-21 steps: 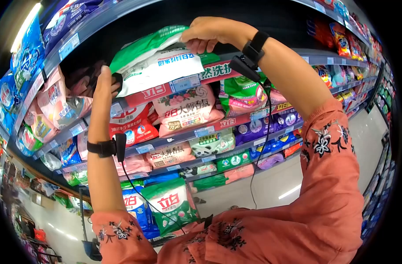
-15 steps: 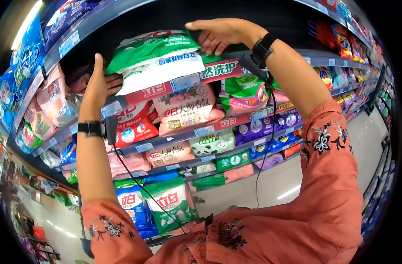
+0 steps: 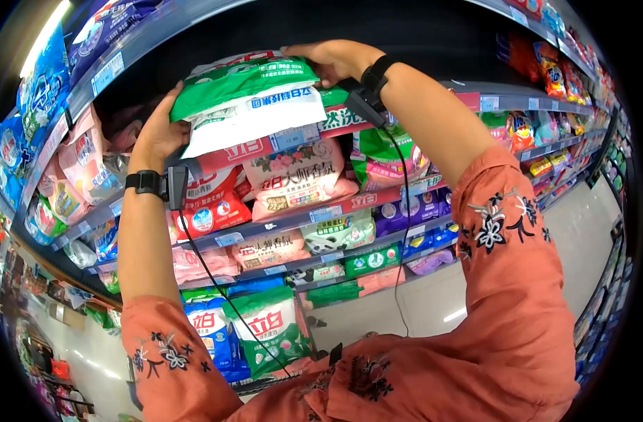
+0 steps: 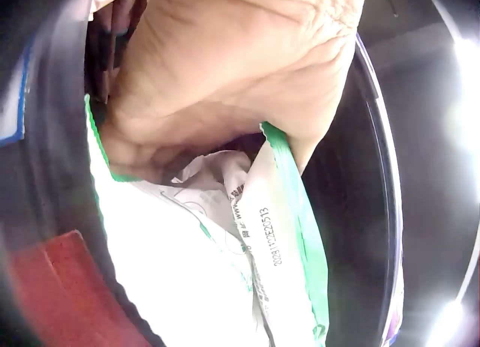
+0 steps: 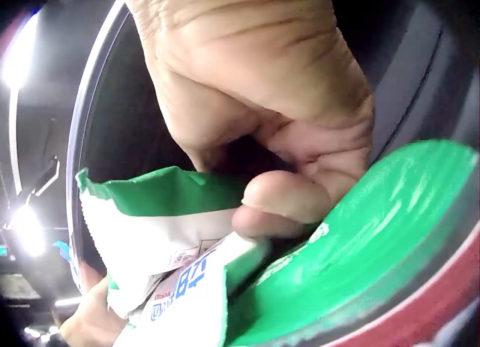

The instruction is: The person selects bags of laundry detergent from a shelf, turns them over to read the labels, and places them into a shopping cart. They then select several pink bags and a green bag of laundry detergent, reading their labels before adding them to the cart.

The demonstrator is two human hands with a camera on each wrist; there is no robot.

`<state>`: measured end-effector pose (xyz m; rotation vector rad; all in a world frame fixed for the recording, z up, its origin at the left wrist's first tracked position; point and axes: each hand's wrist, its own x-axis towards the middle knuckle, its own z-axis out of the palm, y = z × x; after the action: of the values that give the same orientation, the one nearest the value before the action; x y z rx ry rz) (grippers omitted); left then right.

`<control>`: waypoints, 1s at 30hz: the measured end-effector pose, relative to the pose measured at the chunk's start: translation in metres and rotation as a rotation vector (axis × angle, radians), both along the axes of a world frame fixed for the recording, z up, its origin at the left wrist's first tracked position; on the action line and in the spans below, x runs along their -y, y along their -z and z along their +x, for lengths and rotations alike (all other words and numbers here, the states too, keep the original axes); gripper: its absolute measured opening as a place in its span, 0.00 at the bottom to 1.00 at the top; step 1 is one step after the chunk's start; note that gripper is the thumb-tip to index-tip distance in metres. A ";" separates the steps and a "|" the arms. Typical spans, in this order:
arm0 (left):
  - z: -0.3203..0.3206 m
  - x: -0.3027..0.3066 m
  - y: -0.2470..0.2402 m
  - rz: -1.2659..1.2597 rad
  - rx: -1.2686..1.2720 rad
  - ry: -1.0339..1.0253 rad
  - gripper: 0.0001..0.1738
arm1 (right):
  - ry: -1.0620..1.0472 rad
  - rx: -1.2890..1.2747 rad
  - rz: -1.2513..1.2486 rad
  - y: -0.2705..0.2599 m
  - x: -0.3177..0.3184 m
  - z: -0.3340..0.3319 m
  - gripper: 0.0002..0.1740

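A green-and-white bag of laundry detergent (image 3: 244,91) lies at the front of the upper shelf, over another bag with a white face (image 3: 258,121). My left hand (image 3: 159,133) grips the left end, thumb on top; in the left wrist view its fingers curl in between two white bag ends (image 4: 281,212). At the right end, my right hand (image 3: 339,60) holds the upper bag, and in the right wrist view its curled fingertips press by the bag's white side (image 5: 161,238). Beside that hand lies a further green bag (image 5: 367,234).
A price rail (image 3: 293,137) runs along the shelf edge below the bags. Pink bags (image 3: 89,151) stand to the left. Lower shelves hold more detergent bags (image 3: 300,172), and a shelf edge (image 3: 159,35) passes overhead. Cables (image 3: 406,211) hang from both wrists.
The upper bag, earlier tilted up by my right hand, has settled flat on the lower one. Both hands came away with spread fingers, then closed in on its two ends.
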<state>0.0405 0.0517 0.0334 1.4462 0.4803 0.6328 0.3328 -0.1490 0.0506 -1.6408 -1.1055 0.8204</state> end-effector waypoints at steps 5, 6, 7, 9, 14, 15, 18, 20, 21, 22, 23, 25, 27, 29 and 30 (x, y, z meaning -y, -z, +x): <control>-0.011 0.021 -0.005 0.001 0.240 -0.022 0.27 | -0.237 -0.078 0.097 0.008 -0.012 0.025 0.29; -0.021 0.038 -0.009 -0.002 0.223 -0.014 0.27 | -0.236 -0.064 0.086 0.005 -0.009 0.023 0.30; -0.028 0.046 -0.011 -0.005 0.202 -0.005 0.27 | -0.234 -0.053 0.076 0.002 -0.001 0.014 0.31; -0.041 0.039 -0.009 -0.028 0.058 0.167 0.29 | -0.188 0.025 0.111 0.001 0.028 -0.024 0.35; -0.033 0.059 -0.008 0.003 -0.023 0.150 0.33 | -0.186 0.026 0.143 0.010 0.028 -0.033 0.37; -0.033 0.061 -0.008 0.014 -0.005 0.140 0.32 | -0.195 -0.022 0.166 0.011 0.030 -0.036 0.36; -0.038 0.057 -0.004 0.065 0.042 0.112 0.28 | -0.258 -0.027 0.319 0.019 0.047 -0.049 0.32; -0.049 0.054 0.003 0.032 0.101 0.156 0.30 | -0.173 -0.052 0.358 0.024 0.048 -0.063 0.33; -0.058 0.067 0.004 0.002 0.126 0.155 0.30 | -0.109 0.024 0.430 0.026 0.056 -0.073 0.35; -0.068 0.081 0.007 -0.030 0.147 0.151 0.30 | -0.129 0.024 0.488 0.024 0.066 -0.087 0.35; -0.078 0.089 0.011 -0.056 0.158 0.162 0.31 | -0.093 0.064 0.529 0.023 0.076 -0.102 0.35; -0.099 0.097 0.027 -0.015 0.200 0.161 0.34 | -0.101 0.068 0.640 0.023 0.088 -0.128 0.35; -0.114 0.110 0.048 -0.027 0.278 0.126 0.37 | 0.017 0.287 0.713 0.018 0.109 -0.163 0.32; -0.132 0.122 0.080 -0.098 0.349 0.064 0.37 | 0.072 0.504 0.745 0.022 0.116 -0.195 0.30; -0.144 0.120 0.101 -0.106 0.372 0.027 0.37 | 0.047 0.554 0.792 0.027 0.121 -0.213 0.30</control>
<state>-0.1035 -0.0688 -0.0678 1.1981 0.1989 0.8220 0.1198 -0.2701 0.0240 -1.2042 -1.5077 -0.1520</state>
